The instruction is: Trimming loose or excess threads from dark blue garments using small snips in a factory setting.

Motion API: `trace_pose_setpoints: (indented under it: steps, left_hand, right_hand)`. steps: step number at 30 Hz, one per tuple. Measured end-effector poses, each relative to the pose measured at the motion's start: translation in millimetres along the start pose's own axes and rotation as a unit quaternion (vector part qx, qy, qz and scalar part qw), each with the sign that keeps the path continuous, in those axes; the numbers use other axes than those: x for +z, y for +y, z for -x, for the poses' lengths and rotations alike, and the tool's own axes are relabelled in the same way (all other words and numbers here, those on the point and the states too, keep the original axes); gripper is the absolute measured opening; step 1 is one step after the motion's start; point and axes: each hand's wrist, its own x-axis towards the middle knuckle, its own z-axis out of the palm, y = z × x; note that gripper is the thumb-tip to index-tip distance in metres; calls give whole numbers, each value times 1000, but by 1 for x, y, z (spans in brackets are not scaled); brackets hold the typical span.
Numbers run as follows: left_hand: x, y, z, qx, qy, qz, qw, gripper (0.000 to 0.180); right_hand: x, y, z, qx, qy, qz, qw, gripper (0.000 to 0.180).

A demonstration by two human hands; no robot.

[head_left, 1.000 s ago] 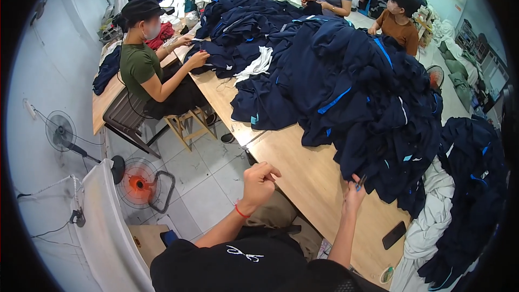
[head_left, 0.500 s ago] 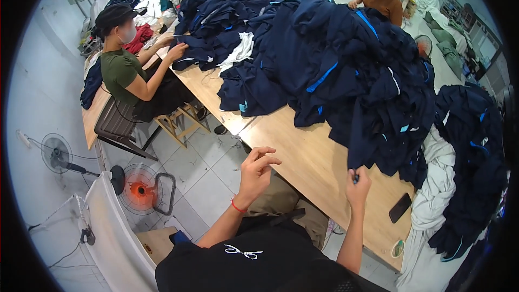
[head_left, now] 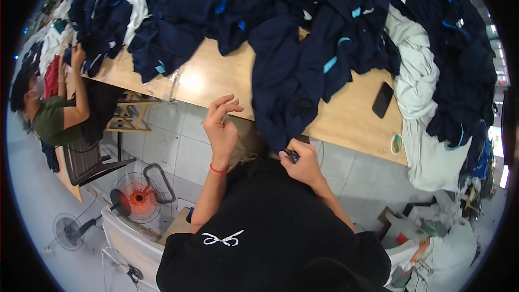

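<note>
2 hands: right hand [head_left: 304,161] pinches navy garment [head_left: 292,84], left hand [head_left: 221,124] empty; 1 phone [head_left: 382,99].

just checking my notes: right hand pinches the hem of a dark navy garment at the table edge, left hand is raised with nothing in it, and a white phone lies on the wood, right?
Not quite: the phone is black, not white, as the head view shows. The rest stands: the right hand pinches the navy garment at the table edge, and the left hand is raised with nothing in it.

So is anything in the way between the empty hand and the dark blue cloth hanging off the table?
Nothing visible. The left hand is raised, open, beside the hanging navy blue fabric garment, with only air between them. The right hand already pinches that garment's lower edge, in front of the light wooden table.
</note>
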Motion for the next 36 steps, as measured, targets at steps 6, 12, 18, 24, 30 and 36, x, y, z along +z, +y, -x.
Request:
trace_pose_setpoints:
  steps: [6,12,18,24,30,36]
  left_hand:
    - [23,-1,9,-14,-141,75,987,39]
    - [32,2,26,-94,-238,6,967,23]
    - [28,-29,59,-124,-370,-152,908,61]
    - [42,-28,58,-55,-514,-222,827,48]
    - [62,4,3,94,-436,18,895,35]
    - [64,175,-46,336,-358,318,811,31]
  right_hand:
    - [-12,18,3,103,-78,-53,990,18]
    - [-51,46,-47,135,103,-40,985,14]
    - [-47,51,-118,-40,158,197,967,52]
    - [-29,60,-113,59,-47,285,955,40]
    - [-195,34,-41,81,39,226,970,58]
    - [-328,-31,110,-72,544,353,758,87]
